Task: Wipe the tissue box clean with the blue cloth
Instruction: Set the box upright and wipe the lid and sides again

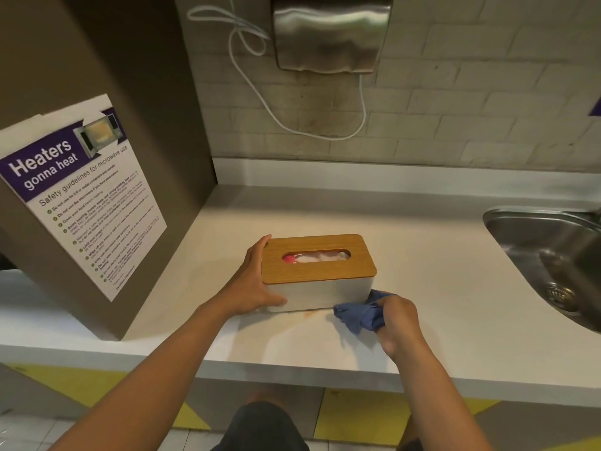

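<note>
a: what is the tissue box (317,281) made of?
b: the lid looks like smooth wood with a faint grain, and the body is pale, matt and smooth.
a: and the blue cloth (357,315)?
b: soft, crumpled fabric, dull in finish.
a: the bench (422,271)?
b: smooth, matt, off-white. the sink (549,252) is shiny brushed metal, the poster (87,196) slightly glossy paper.

Pale counter (439,255) runs wall to wall. Steel sink (553,255) set in at right edge. Off-white brick tiles (471,109) behind, steel dispenser (328,34) mounted high, white cable (260,92) looping beneath. Brown cabinet (136,92) at left carries microwave safety poster (84,196). Yellow-grey panels (357,415) below.
</note>
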`<state>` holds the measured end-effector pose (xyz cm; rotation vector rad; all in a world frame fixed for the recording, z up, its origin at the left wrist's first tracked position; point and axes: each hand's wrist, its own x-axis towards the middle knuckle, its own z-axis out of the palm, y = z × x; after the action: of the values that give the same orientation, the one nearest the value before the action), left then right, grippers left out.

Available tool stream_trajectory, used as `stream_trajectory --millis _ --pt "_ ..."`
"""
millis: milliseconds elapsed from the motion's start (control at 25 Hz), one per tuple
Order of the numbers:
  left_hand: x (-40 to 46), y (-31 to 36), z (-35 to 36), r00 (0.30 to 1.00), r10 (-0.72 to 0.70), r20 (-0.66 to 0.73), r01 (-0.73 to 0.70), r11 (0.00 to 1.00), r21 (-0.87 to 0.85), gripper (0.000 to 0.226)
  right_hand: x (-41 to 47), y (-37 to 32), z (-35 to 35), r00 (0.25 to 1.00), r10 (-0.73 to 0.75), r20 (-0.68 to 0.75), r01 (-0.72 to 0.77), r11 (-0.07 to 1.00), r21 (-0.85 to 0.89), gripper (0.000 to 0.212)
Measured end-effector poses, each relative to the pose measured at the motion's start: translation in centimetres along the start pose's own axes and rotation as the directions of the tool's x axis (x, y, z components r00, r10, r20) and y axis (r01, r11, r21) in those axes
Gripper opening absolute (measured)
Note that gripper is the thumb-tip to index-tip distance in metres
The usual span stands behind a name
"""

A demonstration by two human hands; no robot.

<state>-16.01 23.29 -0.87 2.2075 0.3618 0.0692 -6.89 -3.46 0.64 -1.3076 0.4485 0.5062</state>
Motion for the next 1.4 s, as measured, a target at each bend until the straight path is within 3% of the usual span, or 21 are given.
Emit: stream_trajectory --millis 240,360,400,480,600,720,880,960,1040,1160,1320,1400 --pt "0.7 0.1 -0.6 0.998 -0.062 0.004 0.062 0.996 -0.071 0.128 1.3 -0.7 0.1 0.999 0.01 0.035 -0.002 0.976 -0.219 0.037" --pt "0.5 -0.1 -0.6 0.987 -0.126 -0.099 0.09 0.945 -0.314 0.109 1.9 -0.9 -0.4 0.999 0.032 -0.038 -0.042 0.954 -0.297 0.023" --pt "0.2 0.0 -0.5 0.979 -0.152 -0.133 0.09 0.917 -0.388 0.102 1.7 -0.8 -0.7 0.997 -0.042 -0.067 0.018 0.947 -0.321 0.021" --pt "-0.3 0.1 0.2 0.953 -0.22 -0.209 0.1 0.877 -0.47 0.089 0.7 -0.5 -1.5 0.939 -0.334 -0.085 0.287 0.895 -0.34 0.026" --pt "-0.9 0.5 1.1 0.904 -0.294 -0.309 0.113 0.864 -0.49 0.064 -1.7 -0.8 -0.9 0.723 -0.688 0.056 0.64 0.637 -0.43 0.049" --pt "-0.9 0.5 2.0 0.897 -0.29 -0.334 0.111 0.879 -0.464 0.046 -1.5 -0.6 0.6 0.573 -0.781 0.247 0.774 0.416 -0.478 0.051" --pt "-0.6 0.4 2.4 0.901 -0.26 -0.348 0.083 0.889 -0.451 0.035 -0.1 0.4 2.1 0.429 -0.753 0.499 0.786 0.039 -0.617 0.042" --pt "-0.5 0.1 2.2 0.909 -0.261 -0.326 0.065 0.861 -0.505 0.032 0.1 0.9 3.8 0.415 -0.726 0.548 0.697 -0.134 -0.704 0.041" --pt "-0.3 -0.2 2.2 0.912 -0.265 -0.314 0.058 0.839 -0.541 0.034 0.0 1.5 5.7 0.429 -0.703 0.567 0.625 -0.223 -0.748 0.037" --pt "-0.4 -0.4 2.7 0.896 -0.261 -0.36 0.04 0.853 -0.52 0.04 -0.3 2.8 8.2 0.453 -0.67 0.588 0.596 -0.264 -0.759 0.032" --pt "-0.1 -0.6 2.8 0.875 -0.295 -0.384 0.045 0.839 -0.542 0.051 0.1 2.1 6.0 0.374 -0.665 0.646 0.679 -0.278 -0.679 0.038" --pt "-0.2 -0.5 2.8 0.867 -0.306 -0.394 0.04 0.83 -0.557 0.05 0.7 0.7 4.2 0.394 -0.721 0.57 0.655 -0.215 -0.724 0.042"
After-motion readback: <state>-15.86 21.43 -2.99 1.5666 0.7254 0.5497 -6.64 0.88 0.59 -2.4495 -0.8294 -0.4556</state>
